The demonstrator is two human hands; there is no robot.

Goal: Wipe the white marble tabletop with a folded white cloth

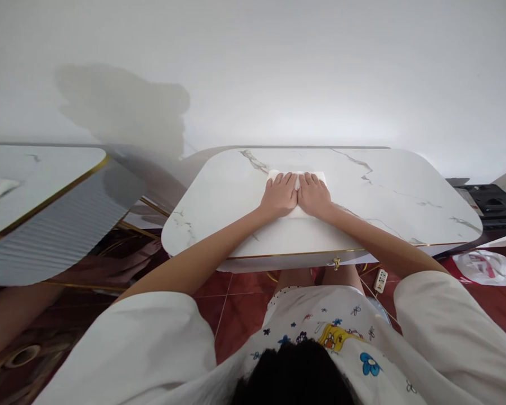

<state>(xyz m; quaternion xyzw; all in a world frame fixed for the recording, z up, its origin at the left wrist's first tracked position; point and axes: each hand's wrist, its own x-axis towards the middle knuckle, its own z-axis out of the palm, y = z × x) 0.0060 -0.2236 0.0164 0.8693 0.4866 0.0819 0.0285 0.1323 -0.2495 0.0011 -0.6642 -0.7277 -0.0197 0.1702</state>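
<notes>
Lying flat, left hand touching right hand, cloth beneath

White garment with wide plain sleeves, blue flowers, yellow print

A person's left arm and right arm stretch forward, angled inward, with the left hand and right hand side by side, palms down, fingers extended away from the body, 2 thumbs apparently touching.
</notes>
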